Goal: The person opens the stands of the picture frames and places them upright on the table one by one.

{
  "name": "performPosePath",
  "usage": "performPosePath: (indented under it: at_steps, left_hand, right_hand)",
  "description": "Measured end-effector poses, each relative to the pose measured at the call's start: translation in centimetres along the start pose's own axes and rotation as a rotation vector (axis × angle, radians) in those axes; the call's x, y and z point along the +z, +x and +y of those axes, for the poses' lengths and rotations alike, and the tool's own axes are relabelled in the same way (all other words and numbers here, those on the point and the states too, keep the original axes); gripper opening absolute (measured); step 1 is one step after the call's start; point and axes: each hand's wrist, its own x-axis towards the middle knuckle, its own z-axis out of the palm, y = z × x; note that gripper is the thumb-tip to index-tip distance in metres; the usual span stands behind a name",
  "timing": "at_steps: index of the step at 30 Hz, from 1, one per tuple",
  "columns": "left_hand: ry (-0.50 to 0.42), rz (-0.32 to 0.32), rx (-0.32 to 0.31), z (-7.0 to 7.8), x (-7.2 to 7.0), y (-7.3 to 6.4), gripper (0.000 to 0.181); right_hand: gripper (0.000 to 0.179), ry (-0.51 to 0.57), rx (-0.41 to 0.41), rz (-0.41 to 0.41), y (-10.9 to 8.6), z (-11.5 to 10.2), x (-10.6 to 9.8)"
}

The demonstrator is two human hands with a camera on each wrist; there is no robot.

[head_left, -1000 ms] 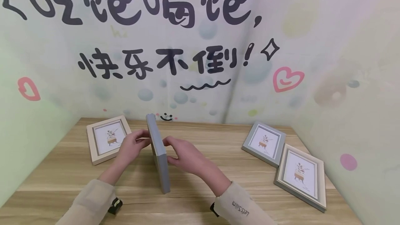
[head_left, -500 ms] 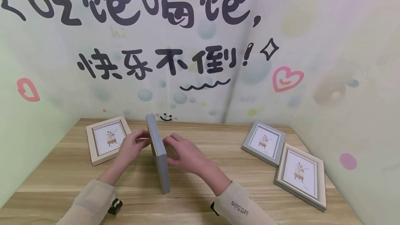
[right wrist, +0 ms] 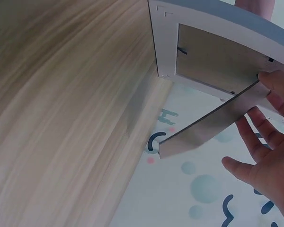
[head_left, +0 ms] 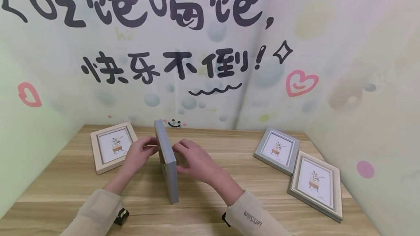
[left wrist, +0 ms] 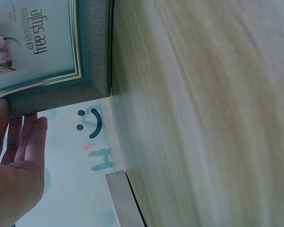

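The left fingers pinch the standing frame, and the right fingers, a little spread, hold its stand.

1. The grey frame is turned slightly, its near upper corner a touch farther right.
2. The right grip sits differently, knuckles a little higher and farther from the frame.

Wall before you: "吃饱喝饱, 快乐不倒!", faint "hi". Your right sleeve: "Lets…", rest unclear. Frame insert: "ALWAYS TOGETHER free style".
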Motion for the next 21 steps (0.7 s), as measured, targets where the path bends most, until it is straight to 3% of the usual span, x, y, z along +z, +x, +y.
performPosePath:
  at_steps: [9,21]
  left_hand:
    - [-0.010,-0.001,0.009,0.0,0.1,0.0,0.020]
    - [0.009,0.008,0.008,-0.1,0.0,0.0,0.020]
  right_hand:
    - [0.041,-0.003,0.013,0.012,-0.7,-0.3,0.1]
    - [0.031,0.041,0.122,0.000,-3.2,-1.2,-1.1]
